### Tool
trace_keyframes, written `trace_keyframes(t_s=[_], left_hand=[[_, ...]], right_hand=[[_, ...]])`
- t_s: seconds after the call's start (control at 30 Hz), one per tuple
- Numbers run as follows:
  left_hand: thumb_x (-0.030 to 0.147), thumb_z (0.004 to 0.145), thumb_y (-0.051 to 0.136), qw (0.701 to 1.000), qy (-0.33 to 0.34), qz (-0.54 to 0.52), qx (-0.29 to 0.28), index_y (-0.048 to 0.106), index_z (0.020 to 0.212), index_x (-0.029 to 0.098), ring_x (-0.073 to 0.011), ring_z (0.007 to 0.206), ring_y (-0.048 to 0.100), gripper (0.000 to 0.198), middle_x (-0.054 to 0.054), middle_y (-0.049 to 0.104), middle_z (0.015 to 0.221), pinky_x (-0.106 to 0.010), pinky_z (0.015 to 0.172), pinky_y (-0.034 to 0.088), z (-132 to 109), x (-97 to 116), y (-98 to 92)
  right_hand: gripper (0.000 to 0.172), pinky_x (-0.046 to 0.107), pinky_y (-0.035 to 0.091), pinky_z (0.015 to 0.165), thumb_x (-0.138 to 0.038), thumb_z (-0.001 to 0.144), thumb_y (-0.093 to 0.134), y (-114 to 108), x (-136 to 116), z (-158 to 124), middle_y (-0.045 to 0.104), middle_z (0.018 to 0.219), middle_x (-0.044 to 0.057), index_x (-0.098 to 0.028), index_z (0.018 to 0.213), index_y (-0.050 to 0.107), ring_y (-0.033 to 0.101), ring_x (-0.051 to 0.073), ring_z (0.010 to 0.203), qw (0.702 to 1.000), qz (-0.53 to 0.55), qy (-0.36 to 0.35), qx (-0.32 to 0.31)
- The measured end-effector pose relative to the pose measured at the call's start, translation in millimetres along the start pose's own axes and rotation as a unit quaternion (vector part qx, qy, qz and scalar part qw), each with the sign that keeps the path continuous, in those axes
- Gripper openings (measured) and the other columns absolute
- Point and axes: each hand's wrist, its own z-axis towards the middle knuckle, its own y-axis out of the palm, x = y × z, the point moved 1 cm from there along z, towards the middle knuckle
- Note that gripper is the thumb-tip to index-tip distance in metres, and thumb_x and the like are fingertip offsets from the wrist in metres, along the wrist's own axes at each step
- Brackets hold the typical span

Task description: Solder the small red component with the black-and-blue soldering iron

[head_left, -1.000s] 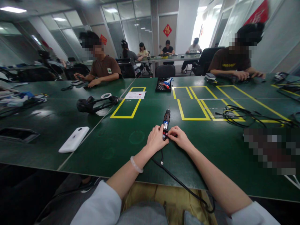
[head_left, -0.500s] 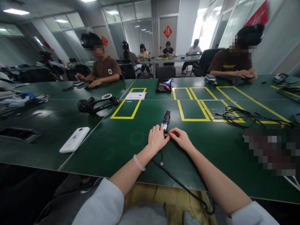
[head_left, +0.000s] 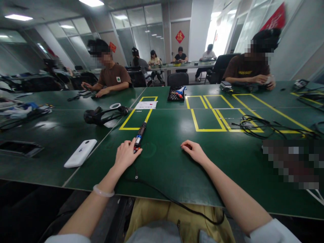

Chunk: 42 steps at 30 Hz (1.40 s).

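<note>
My left hand point(head_left: 127, 153) is closed around the rear end of a dark pen-like electric tool point(head_left: 141, 133) with a blue and silver middle. The tool's thin tip points away from me, over the yellow tape outline. A black cable point(head_left: 162, 192) trails from below this hand to the table's front edge. My right hand point(head_left: 193, 150) rests on the green table to the right, apart from the tool, its fingers curled together. Whether something small is between those fingertips cannot be made out.
A white device point(head_left: 81, 153) and a black headset-like object point(head_left: 101, 116) are at the left. Beyond are a paper sheet point(head_left: 146, 105) and a black tray point(head_left: 176, 94) with small items. Black cables point(head_left: 253, 125) lie right. People sit across the table.
My left hand has moved left with the tool, and the cable has shifted along. My right hand stays in nearly the same place, now well apart from the tool.
</note>
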Motion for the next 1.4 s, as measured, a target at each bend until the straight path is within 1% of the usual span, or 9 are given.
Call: trace_keyframes(t_s=[0.2, 0.33, 0.47, 0.67, 0.77, 0.87, 0.97, 1.17, 1.4], left_hand=[[0.061, 0.084, 0.034, 0.996, -0.082, 0.034, -0.026, 0.038, 0.142, 0.017, -0.0378, 0.11, 0.048, 0.073, -0.02, 0.048, 0.124, -0.047, 0.092, 0.036, 2.1, -96.9, 9.6], [0.063, 0.084, 0.032, 0.99, -0.126, 0.046, -0.045, 0.038, 0.141, 0.019, -0.0389, 0.112, 0.046, 0.071, -0.019, 0.048, 0.127, -0.049, 0.094, 0.033, 2.4, -134.0, 9.2], [0.057, 0.086, 0.036, 0.986, -0.143, 0.09, 0.002, 0.039, 0.135, 0.022, -0.0334, 0.113, 0.045, 0.06, -0.011, 0.052, 0.124, -0.045, 0.097, 0.032, -4.2, -137.3, 4.1], [0.047, 0.088, 0.031, 0.989, -0.113, 0.075, 0.058, 0.058, 0.102, 0.013, -0.0321, 0.092, 0.056, 0.045, -0.017, 0.059, 0.101, -0.041, 0.081, 0.042, -13.1, -117.1, -7.7], [0.048, 0.088, 0.031, 0.984, -0.157, -0.007, 0.083, 0.058, 0.101, 0.015, -0.0307, 0.086, 0.06, 0.044, -0.014, 0.062, 0.097, -0.041, 0.076, 0.044, -4.5, -97.4, -19.8], [0.048, 0.086, 0.041, 0.963, -0.104, -0.237, 0.071, 0.057, 0.101, 0.018, -0.0227, 0.086, 0.063, 0.038, -0.007, 0.066, 0.093, -0.034, 0.079, 0.046, 11.1, -50.7, -30.4], [0.047, 0.085, 0.045, 0.882, 0.008, -0.47, -0.016, 0.057, 0.103, 0.017, -0.0166, 0.08, 0.062, 0.037, -0.005, 0.064, 0.086, -0.031, 0.079, 0.048, 24.8, 20.0, -32.7], [0.038, 0.084, 0.053, 0.717, 0.13, -0.649, -0.221, 0.05, 0.127, 0.015, -0.0091, 0.063, 0.051, 0.049, 0.001, 0.056, 0.074, -0.025, 0.062, 0.042, 33.4, 141.1, -10.1], [0.042, 0.081, 0.059, 0.654, 0.136, -0.692, -0.274, 0.046, 0.133, 0.012, -0.0063, 0.053, 0.044, 0.061, 0.003, 0.054, 0.066, -0.021, 0.055, 0.035, 30.5, 173.2, 11.5]], right_hand=[[0.018, 0.027, 0.044, 0.066, -0.03, 0.083, 0.053, 1.3, -2.1, -0.6, 0.064, 0.076, 0.001, -0.019, 0.092, 0.064, 0.056, 0.015, 0.067, 1.0, 0.001, 0.003, -0.004], [0.018, 0.028, 0.044, 0.066, -0.03, 0.083, 0.053, 1.5, -5.0, -0.7, 0.064, 0.076, 0.001, -0.019, 0.092, 0.064, 0.056, 0.015, 0.067, 1.0, 0.0, 0.007, -0.006], [0.018, 0.028, 0.044, 0.066, -0.03, 0.083, 0.053, 2.2, -4.6, -0.2, 0.064, 0.077, 0.001, -0.019, 0.092, 0.064, 0.056, 0.015, 0.067, 1.0, 0.002, 0.003, -0.005], [0.019, 0.027, 0.044, 0.065, -0.03, 0.084, 0.053, 3.6, -1.5, 0.5, 0.063, 0.076, 0.001, -0.019, 0.093, 0.064, 0.057, 0.015, 0.067, 1.0, 0.004, 0.003, -0.01], [0.018, 0.028, 0.044, 0.066, -0.03, 0.084, 0.053, 4.0, -0.9, 0.8, 0.064, 0.077, 0.001, -0.019, 0.094, 0.064, 0.057, 0.015, 0.068, 1.0, 0.008, 0.006, -0.012], [0.019, 0.028, 0.044, 0.067, -0.03, 0.084, 0.053, 3.9, -0.6, 0.9, 0.064, 0.078, 0.001, -0.019, 0.095, 0.064, 0.057, 0.015, 0.068, 1.0, 0.013, 0.006, -0.012], [0.019, 0.029, 0.046, 0.068, -0.031, 0.083, 0.055, 3.1, -1.2, 0.8, 0.065, 0.079, 0.001, -0.019, 0.094, 0.064, 0.058, 0.015, 0.07, 0.999, 0.033, 0.008, -0.015], [0.03, 0.03, 0.05, 0.07, -0.039, 0.083, 0.059, 3.8, -7.1, 0.7, 0.068, 0.083, 0.004, -0.016, 0.103, 0.061, 0.062, 0.014, 0.07, 0.978, 0.194, 0.021, -0.069], [0.031, 0.029, 0.05, 0.07, -0.043, 0.08, 0.066, 8.8, -9.3, 1.4, 0.072, 0.084, 0.007, -0.016, 0.093, 0.058, 0.066, 0.017, 0.078, 0.956, 0.271, 0.023, -0.111]])
